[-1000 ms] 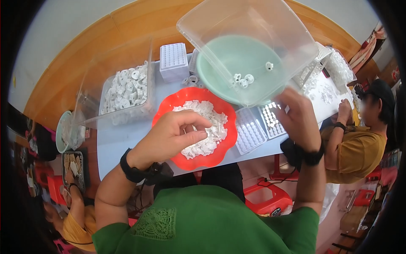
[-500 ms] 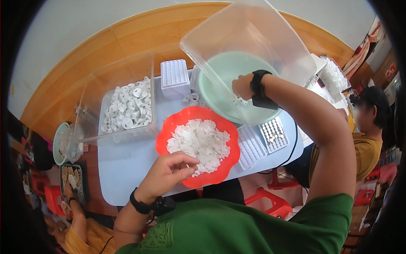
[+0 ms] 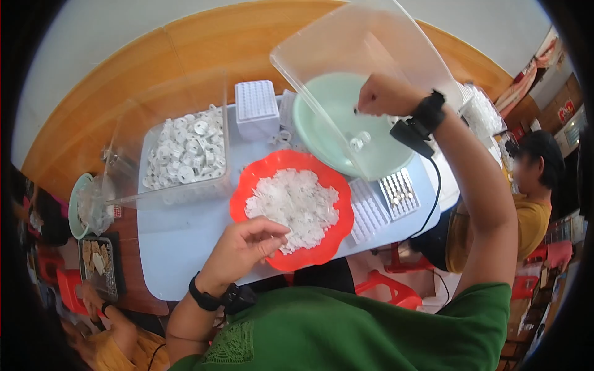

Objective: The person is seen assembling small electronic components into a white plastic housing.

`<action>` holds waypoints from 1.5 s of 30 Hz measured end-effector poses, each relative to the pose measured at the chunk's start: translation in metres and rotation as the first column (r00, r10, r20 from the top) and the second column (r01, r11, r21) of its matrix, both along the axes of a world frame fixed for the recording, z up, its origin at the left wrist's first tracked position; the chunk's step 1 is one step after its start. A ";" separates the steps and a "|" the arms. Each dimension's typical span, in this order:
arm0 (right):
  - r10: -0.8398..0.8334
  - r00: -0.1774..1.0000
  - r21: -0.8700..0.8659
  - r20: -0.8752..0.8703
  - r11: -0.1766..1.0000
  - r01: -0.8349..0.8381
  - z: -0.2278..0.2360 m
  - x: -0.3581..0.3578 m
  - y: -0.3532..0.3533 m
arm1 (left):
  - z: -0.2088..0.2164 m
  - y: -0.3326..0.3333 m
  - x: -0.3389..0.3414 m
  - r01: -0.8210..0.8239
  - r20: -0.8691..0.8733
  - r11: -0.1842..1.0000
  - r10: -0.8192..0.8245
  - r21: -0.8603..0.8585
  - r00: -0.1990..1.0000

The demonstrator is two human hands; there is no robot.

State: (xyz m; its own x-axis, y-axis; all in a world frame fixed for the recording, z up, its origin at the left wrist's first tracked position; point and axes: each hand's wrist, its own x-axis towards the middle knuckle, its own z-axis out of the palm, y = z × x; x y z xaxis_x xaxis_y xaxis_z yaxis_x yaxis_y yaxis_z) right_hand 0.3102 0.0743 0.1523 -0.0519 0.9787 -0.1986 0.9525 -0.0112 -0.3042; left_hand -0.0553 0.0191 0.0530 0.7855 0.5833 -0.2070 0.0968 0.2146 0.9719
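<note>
My left hand (image 3: pixel 247 246) hovers at the near edge of a red scalloped bowl (image 3: pixel 341 230), its thumb and index finger pinched together; anything between them is too small to make out. Flat white plastic pieces (image 3: pixel 294 201) heap up in that bowl. Over a pale green basin (image 3: pixel 318 148) my right hand (image 3: pixel 388 96) is closed, with a small dark bit at its fingertips. White round spool-like parts (image 3: pixel 360 141) lie below it in the basin. A large clear bin (image 3: pixel 340 31) overlaps the basin; how they sit together I cannot tell.
A clear bin (image 3: pixel 225 148) full of white spools stands left. Stacked white trays (image 3: pixel 258 127) are behind the bowl; a pitted tray (image 3: pixel 369 213) and one holding small round pieces (image 3: pixel 399 193) lie right. A black cable (image 3: pixel 435 201) hangs there. Co-workers sit on both sides.
My right hand has risen and moved right, away from the basin's middle. White parts now show in the basin below it. My left hand stays pinched at the bowl's edge.
</note>
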 end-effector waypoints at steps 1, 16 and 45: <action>0.005 0.988 0.034 -0.156 0.999 0.000 0.015 -0.012 -0.018 | 0.000 -0.002 -0.001 -0.032 0.024 0.999 0.032 -0.024 0.999; 0.102 0.540 0.308 -0.836 0.901 0.306 -0.103 -0.163 -0.195 | -0.031 -0.043 0.038 0.045 0.333 0.950 0.064 -0.310 0.941; -0.361 0.929 0.629 -0.084 0.704 0.330 -0.192 0.010 -0.216 | -0.045 -0.029 0.030 0.028 0.415 0.868 0.208 -0.496 0.886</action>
State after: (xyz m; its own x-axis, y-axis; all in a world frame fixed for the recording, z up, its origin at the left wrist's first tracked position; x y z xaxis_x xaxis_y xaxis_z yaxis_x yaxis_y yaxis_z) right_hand 0.3207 -0.1421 -0.0396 0.3081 0.8291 0.4665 0.9321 -0.1651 -0.3223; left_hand -0.0249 -0.0100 0.0082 0.8081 0.5764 -0.1210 -0.3585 0.6444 0.6754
